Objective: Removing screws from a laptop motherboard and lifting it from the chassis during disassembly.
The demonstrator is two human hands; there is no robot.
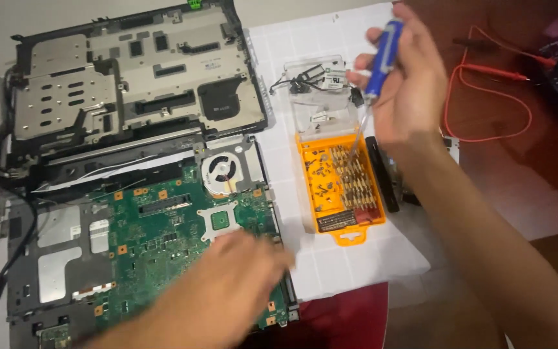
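Grip, right hand: your right hand (403, 84) is closed round the blue-handled screwdriver (380, 57), shaft pointing down over the far end of the orange plastic bit case (340, 187).
Grip, left hand: your left hand (240, 271) lies on the near right part of the green laptop motherboard (163, 226); it is blurred, so you cannot tell whether the fingers pinch anything.
Done so far: judging by the layout, the dark grey laptop cover panel (137, 71) is already off and lies on the far side; loose small screws (321, 178) sit in the case.
Left to do: the board still sits in its chassis, with the round cooling fan (221, 171) in place at its far edge.
Surroundings: white paper sheet (330, 258) on the table under the case; red test leads (485, 84) at far right.
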